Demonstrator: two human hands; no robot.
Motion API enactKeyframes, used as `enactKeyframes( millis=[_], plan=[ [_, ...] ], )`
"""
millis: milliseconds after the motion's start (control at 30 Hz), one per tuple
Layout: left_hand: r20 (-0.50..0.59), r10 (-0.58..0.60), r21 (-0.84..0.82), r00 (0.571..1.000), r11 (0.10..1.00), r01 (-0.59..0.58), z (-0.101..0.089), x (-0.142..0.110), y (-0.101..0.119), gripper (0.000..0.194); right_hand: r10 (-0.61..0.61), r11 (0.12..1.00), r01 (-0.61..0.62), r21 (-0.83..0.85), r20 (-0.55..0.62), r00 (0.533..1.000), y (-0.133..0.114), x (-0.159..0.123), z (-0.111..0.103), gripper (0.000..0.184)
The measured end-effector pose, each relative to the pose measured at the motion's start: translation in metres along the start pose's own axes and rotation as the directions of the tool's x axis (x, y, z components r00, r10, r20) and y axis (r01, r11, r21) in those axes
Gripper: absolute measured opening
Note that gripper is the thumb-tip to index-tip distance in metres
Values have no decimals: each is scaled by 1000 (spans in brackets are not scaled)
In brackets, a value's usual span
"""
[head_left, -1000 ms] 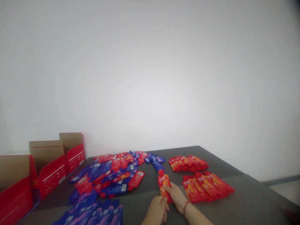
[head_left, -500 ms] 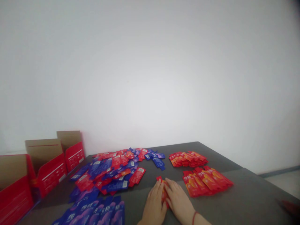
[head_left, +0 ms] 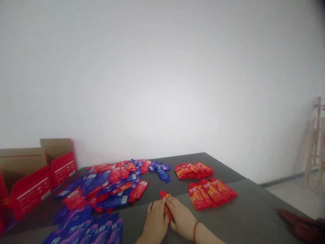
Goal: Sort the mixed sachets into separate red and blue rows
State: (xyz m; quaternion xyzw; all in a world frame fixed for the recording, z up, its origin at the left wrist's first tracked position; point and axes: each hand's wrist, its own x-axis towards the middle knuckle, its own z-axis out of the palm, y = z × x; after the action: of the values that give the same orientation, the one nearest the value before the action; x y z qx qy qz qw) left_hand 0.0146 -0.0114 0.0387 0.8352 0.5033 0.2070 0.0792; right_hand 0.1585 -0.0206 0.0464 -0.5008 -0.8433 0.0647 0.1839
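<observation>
A red and orange sachet (head_left: 163, 194) with a narrow tab at its top lies on the dark table in front of me, mostly covered by my hands. My left hand (head_left: 155, 218) is laid over its left side, fingers held together and pointing forward. From the right, my right hand (head_left: 180, 214) presses on the same sachet, its fingertips meeting those of the left. A red cord circles my right wrist. To the right of my hands, a row of red and orange sachets (head_left: 209, 195) overlaps like a fan, with another pile of red sachets (head_left: 194, 170) behind it.
A mixed heap of blue and red sachets (head_left: 115, 181) covers the left of the table (head_left: 220, 171). Overlapping purple-blue sachets (head_left: 98, 232) lie at the front left. Open red cartons (head_left: 33, 188) line the left edge. A dark red object (head_left: 302, 223) sits front right; a wooden rack (head_left: 315, 149) stands beyond.
The view has turned to the right, so everything has shifted left and the rack has come into sight. My hands have closed further over the red sachet, hiding more of it.
</observation>
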Motion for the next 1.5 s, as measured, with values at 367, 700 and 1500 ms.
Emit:
enactKeyframes(
  millis=[367,700,1500],
  plan=[
    [-65,-4,-79,998,997,-1,10,4,-5,55,40,995,-57,-87,-181,983,78,-59,-65,52],
    [222,263,-268,939,942,-201,50,26,74,69,173,951,-209,-228,-169,970,155,-83,-62,49],
    [-218,-425,392,879,786,478,-13,54,-56,54,-21,877,-156,-455,-359,933,185,-94,6,59]
  ],
)
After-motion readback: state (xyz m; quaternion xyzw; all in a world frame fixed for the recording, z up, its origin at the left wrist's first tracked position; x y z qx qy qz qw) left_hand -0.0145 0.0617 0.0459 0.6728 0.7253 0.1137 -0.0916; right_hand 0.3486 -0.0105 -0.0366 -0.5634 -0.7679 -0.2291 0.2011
